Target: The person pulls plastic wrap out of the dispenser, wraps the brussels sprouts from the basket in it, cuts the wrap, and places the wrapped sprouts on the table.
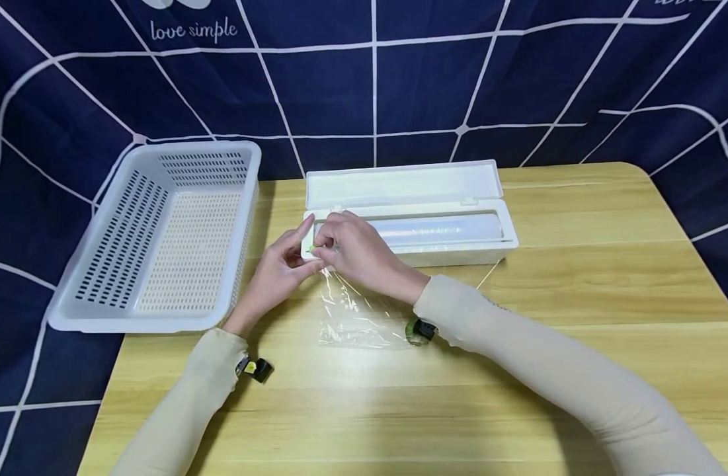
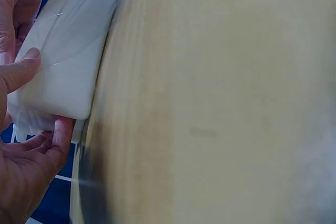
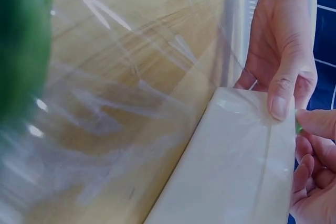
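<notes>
- Evidently, the head view's centre held a long white plastic box [image 1: 459,256], probably stiff; the clear plastic film [image 1: 358,317] below looked flimsy.
- Left wrist, left edge: the left hand [image 2: 31,169] gripped the box's end, seemingly a secure hold.
- Right wrist, right edge: the right hand [image 3: 321,163] pinched a small green tab [image 3: 298,128].

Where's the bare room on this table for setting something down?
Bare table: right of the white box, beyond the right sleeve; also between that sleeve and the left sleeve, nearer the camera than the clear film. Crowded: the box's left end, with left hand and right hand close together, basket further left.
</notes>
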### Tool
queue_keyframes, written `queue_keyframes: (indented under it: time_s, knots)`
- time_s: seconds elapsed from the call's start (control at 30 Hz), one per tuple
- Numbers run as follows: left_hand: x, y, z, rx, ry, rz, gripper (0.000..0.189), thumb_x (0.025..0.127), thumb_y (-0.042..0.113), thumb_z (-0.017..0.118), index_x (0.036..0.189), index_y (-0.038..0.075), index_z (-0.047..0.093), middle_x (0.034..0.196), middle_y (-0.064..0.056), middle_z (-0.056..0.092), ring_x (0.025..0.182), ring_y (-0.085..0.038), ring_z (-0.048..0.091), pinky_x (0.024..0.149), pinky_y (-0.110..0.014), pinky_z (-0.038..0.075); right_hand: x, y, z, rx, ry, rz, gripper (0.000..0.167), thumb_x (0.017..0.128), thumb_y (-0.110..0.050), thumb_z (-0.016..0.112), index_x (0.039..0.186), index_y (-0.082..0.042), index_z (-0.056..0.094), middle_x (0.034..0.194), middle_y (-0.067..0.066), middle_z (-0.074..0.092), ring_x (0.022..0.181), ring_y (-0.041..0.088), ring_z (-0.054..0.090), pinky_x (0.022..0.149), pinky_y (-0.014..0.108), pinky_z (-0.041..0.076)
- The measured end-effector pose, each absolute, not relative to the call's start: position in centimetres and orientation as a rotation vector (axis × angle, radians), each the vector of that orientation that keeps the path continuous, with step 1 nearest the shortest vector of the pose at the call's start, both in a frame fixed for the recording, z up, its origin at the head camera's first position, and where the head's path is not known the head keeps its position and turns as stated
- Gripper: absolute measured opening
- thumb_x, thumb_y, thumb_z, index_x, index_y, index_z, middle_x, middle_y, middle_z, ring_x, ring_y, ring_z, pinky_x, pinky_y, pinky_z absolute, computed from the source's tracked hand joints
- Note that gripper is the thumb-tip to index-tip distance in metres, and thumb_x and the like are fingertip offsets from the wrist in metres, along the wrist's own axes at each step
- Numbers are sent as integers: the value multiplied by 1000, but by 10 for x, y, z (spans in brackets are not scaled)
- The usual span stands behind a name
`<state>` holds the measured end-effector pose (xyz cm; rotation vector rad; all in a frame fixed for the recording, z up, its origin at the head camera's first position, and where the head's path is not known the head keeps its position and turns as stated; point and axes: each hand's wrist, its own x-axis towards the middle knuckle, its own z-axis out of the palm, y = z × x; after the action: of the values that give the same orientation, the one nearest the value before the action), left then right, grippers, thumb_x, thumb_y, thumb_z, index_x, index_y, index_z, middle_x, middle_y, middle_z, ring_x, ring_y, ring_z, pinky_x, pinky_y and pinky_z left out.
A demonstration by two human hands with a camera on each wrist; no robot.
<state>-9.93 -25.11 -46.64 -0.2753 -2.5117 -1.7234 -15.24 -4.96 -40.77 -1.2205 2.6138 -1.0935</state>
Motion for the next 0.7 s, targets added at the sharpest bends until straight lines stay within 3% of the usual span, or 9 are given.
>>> queue_keyframes:
  time_s: [0.07,0.27,0.43,0.57,0.7]
  knots:
    - [-100,-252,-467,-273,-2523,-1718,84,94,4,88,165,20,47,132,-14,65,81,-23,54,70,-20,48,-153,-49,-407,-1222,2612,-1095,4,97,-8,84,99,-7,82,92,-2,70,91,17,60,104,33,48]
    - [-99,-253,-466,-280,-2526,-1754,83,95,7,87,165,22,47,157,-13,58,82,-22,59,72,-21,52,-152,-47,-407,-1228,2602,-1105,5,97,-8,85,101,-6,84,96,-1,74,93,17,62,123,33,36]
    - [-97,-252,-465,-273,-2511,-1789,81,95,10,87,165,22,47,160,-9,54,81,-24,55,68,-20,49,-151,-44,-406,-1228,2587,-1102,5,97,-8,85,101,-6,83,96,-1,73,93,17,62,124,32,34]
    - [-97,-252,-465,-267,-2519,-1781,81,95,11,88,164,23,48,158,-8,57,79,-24,53,65,-20,47,-151,-42,-405,-1219,2588,-1092,6,98,-8,84,103,-5,83,98,-1,73,94,16,62,109,31,48]
    - [-98,-251,-463,-265,-2532,-1747,81,94,10,89,164,21,49,151,-9,62,73,-20,53,62,-19,46,-151,-38,-403,-1215,2594,-1089,6,97,-8,84,103,-6,83,99,0,74,95,16,62,91,29,52]
